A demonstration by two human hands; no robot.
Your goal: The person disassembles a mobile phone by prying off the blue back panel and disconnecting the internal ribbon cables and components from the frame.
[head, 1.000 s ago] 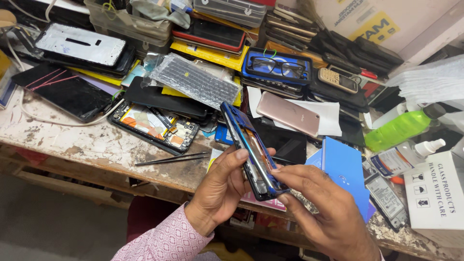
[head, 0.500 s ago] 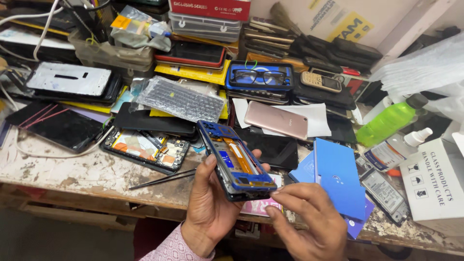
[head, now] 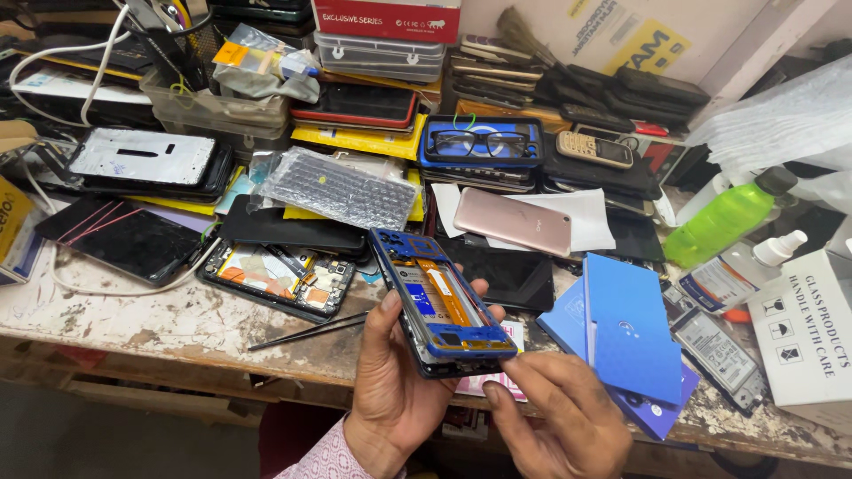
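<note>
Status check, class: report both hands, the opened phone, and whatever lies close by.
Left hand grips opened blue phone, internals facing up. Right hand at its bottom edge. Blue back cover and tweezers on bench nearby.

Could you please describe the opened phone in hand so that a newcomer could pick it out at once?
At the workbench's front edge, the left hand cradles the opened phone. Unlike the opened phone lying on the bench, it has a blue frame and orange ribbon strip.

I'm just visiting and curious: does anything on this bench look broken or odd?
Yes. The left hand holds an opened phone, its insides bare. A dark phone at the bench's left has a cracked screen, and the worktop is chipped.
</note>
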